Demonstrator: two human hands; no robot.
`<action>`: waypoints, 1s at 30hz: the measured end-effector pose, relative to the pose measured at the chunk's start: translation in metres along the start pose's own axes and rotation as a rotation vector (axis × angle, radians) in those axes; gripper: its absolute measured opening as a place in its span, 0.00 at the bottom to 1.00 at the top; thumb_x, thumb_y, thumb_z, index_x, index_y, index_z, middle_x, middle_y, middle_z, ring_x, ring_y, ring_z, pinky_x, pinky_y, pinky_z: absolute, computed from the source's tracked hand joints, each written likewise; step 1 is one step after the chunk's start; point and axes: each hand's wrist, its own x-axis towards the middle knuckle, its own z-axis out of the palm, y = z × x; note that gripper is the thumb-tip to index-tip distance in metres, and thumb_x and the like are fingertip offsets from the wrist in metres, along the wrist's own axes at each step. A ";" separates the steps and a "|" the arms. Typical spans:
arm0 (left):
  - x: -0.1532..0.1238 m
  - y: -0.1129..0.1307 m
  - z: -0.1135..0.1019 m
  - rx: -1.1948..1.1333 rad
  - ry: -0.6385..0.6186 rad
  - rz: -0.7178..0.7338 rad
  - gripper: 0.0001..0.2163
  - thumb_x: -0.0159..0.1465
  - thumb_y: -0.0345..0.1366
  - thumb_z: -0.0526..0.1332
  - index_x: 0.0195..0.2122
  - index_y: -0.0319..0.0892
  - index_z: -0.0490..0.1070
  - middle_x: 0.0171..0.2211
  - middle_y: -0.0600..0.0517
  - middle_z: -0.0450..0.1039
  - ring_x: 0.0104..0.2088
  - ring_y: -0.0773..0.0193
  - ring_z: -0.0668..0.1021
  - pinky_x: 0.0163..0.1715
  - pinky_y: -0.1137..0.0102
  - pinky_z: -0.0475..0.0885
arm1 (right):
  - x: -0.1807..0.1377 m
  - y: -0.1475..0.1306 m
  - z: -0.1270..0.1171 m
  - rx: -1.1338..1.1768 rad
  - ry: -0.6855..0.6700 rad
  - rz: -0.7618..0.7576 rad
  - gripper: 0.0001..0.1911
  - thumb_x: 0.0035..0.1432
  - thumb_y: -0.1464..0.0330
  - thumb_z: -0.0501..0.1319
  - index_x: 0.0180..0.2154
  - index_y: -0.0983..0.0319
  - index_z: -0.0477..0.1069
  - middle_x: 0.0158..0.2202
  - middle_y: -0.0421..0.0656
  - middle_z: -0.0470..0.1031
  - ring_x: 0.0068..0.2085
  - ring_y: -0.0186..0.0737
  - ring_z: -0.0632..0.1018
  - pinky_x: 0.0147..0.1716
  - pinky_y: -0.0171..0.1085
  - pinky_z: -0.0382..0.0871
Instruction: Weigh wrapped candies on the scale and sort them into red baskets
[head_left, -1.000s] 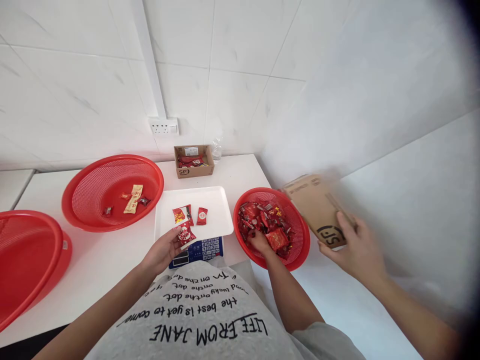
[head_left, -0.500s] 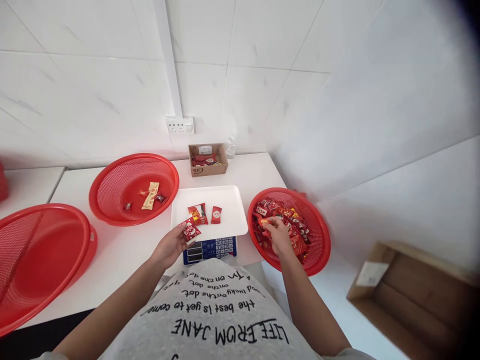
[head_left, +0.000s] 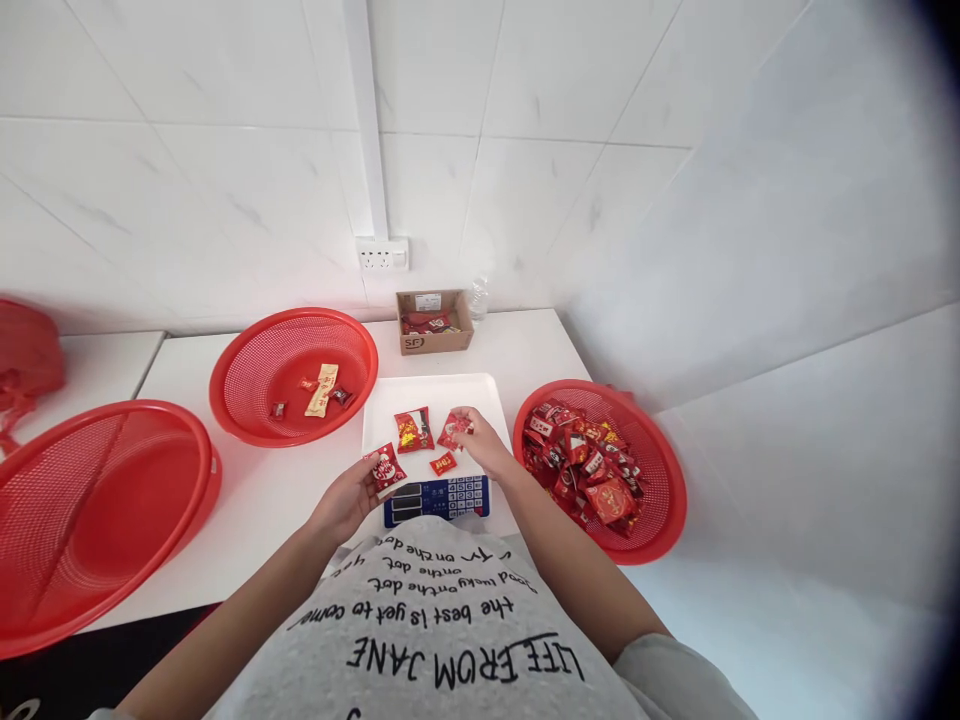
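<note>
My left hand [head_left: 346, 500] is closed on a red and white snack packet [head_left: 385, 467] at the front left corner of the white scale tray [head_left: 480, 392]. My right hand [head_left: 480, 440] reaches over the tray's right part and pinches a small red packet [head_left: 454, 428]. On the tray lie a red packet with yellow print [head_left: 413, 430] and a small red candy [head_left: 443, 463]. The blue keypad of the scale [head_left: 437, 498] shows just below the tray. To the right stands a red basket [head_left: 660, 470] filled with several red packets.
A red basket [head_left: 247, 370] at the back left holds a beige bar and small candies. A large red basket [head_left: 105, 540] sits at the far left. A small cardboard box [head_left: 435, 340] with red packets stands by the wall, under a socket [head_left: 382, 254]. White tiled walls close in behind and right.
My right hand left the right basket and moved over the tray with a small packet. One more candy lies on the tray. The other person's hands and cardboard box are gone from view.
</note>
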 end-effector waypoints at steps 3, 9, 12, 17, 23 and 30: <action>0.001 -0.001 -0.001 0.010 -0.023 -0.007 0.10 0.62 0.36 0.55 0.42 0.39 0.68 0.36 0.47 0.75 0.34 0.65 0.78 0.37 0.69 0.74 | 0.010 -0.007 0.002 -0.093 0.018 -0.051 0.27 0.45 0.74 0.53 0.50 0.58 0.62 0.52 0.43 0.66 0.49 0.38 0.70 0.49 0.39 0.63; 0.003 -0.002 -0.004 0.054 -0.063 0.032 0.10 0.60 0.37 0.57 0.41 0.40 0.68 0.37 0.48 0.75 0.34 0.65 0.77 0.37 0.68 0.74 | -0.001 0.010 0.007 -0.513 0.051 -0.265 0.23 0.50 0.75 0.51 0.50 0.62 0.65 0.52 0.47 0.66 0.55 0.40 0.63 0.56 0.43 0.53; 0.004 -0.003 -0.006 0.107 -0.073 0.034 0.10 0.59 0.39 0.58 0.40 0.40 0.68 0.38 0.48 0.74 0.35 0.64 0.77 0.36 0.69 0.73 | -0.013 0.024 0.011 -0.665 -0.045 -0.261 0.23 0.51 0.75 0.53 0.51 0.60 0.65 0.56 0.47 0.62 0.60 0.46 0.56 0.57 0.49 0.49; 0.009 -0.005 -0.002 0.328 -0.127 0.093 0.13 0.55 0.38 0.63 0.40 0.41 0.68 0.39 0.48 0.74 0.36 0.62 0.77 0.38 0.68 0.71 | -0.026 0.033 0.012 -0.710 0.006 -0.194 0.24 0.53 0.73 0.55 0.53 0.56 0.63 0.60 0.45 0.58 0.62 0.52 0.50 0.56 0.54 0.46; 0.035 -0.014 0.005 0.650 -0.115 0.316 0.17 0.50 0.33 0.65 0.42 0.44 0.67 0.33 0.51 0.74 0.28 0.62 0.77 0.33 0.68 0.69 | -0.051 0.042 -0.008 -0.679 0.136 -0.184 0.20 0.54 0.70 0.52 0.50 0.60 0.67 0.57 0.47 0.61 0.61 0.48 0.54 0.58 0.50 0.50; 0.043 -0.015 0.015 0.868 -0.075 0.467 0.12 0.49 0.32 0.65 0.35 0.46 0.68 0.33 0.52 0.73 0.38 0.59 0.75 0.38 0.69 0.66 | -0.084 0.067 -0.045 -0.628 0.340 -0.124 0.18 0.55 0.68 0.51 0.46 0.61 0.70 0.52 0.49 0.66 0.55 0.45 0.64 0.56 0.47 0.55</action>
